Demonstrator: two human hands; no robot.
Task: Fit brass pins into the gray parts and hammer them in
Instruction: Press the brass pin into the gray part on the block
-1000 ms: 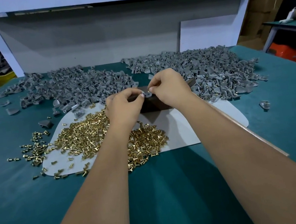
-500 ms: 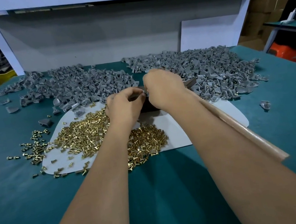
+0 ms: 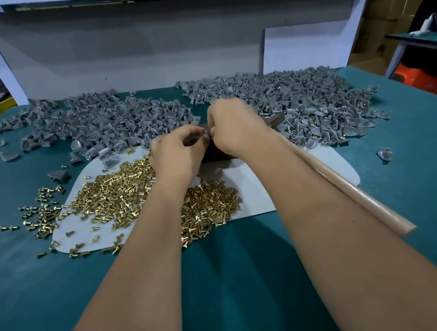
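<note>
Green-topped bench [image 3: 60, 283] under a white shelf frame, gray backboard behind. Two heaps of gray parts lie along the far edge: one far left [image 3: 101, 125], one far right [image 3: 301, 104]. Brass pins [image 3: 121, 194] are spread over a white board [image 3: 256, 185] at centre-left, some spilling off its left edge. I see the left hand [image 3: 176, 158] and right hand [image 3: 237, 126] meeting fingertip to fingertip above a dark block [image 3: 214, 153], both pinching something small; I cannot tell what it is. The hammer's wooden handle [image 3: 354, 189] runs along the right forearm, apparently held in that hand too.
</note>
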